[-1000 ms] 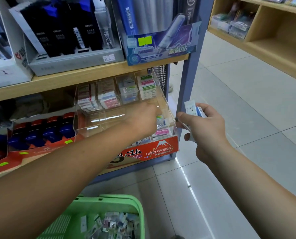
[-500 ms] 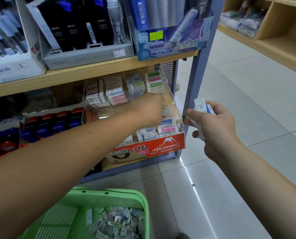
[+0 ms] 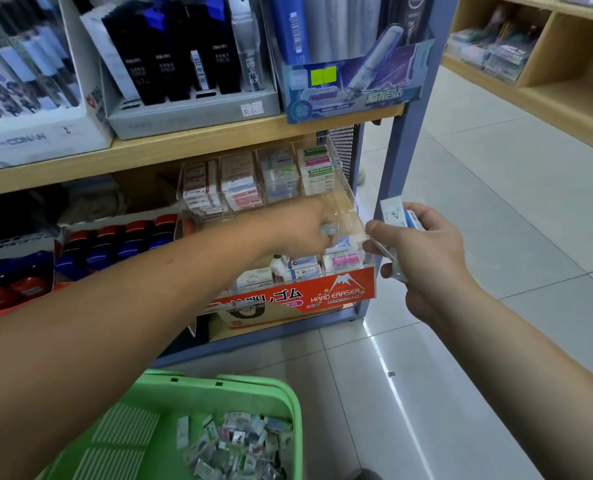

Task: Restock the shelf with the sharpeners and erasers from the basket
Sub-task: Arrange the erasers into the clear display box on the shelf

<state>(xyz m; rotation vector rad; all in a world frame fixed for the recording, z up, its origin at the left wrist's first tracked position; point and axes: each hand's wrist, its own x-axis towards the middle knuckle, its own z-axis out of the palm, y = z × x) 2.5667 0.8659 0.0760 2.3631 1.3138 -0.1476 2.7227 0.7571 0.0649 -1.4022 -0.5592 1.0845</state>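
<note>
A clear acrylic eraser display (image 3: 348, 202) with a red "HARD ERASER" front (image 3: 336, 289) sits on the low shelf, its compartments holding rows of wrapped erasers. My left hand (image 3: 305, 226) reaches into its right-hand middle tier and pinches a small grey eraser (image 3: 329, 231). My right hand (image 3: 423, 251) hovers just right of the display and grips a stack of white and blue wrapped erasers (image 3: 397, 214). Below, the green basket (image 3: 288, 393) holds a heap of several small wrapped erasers (image 3: 239, 448).
A wooden shelf board (image 3: 149, 154) above carries boxes of pencil leads and pens. Red and blue items (image 3: 115, 240) fill a tray left of the display. A blue upright post (image 3: 412, 133) bounds the shelf's right side. Tiled floor and another wooden shelf unit (image 3: 565, 74) lie to the right.
My left hand has stayed inside the display while the view shifted; a small grey eraser now shows at its fingertips. My right hand keeps holding its stack beside the display.
</note>
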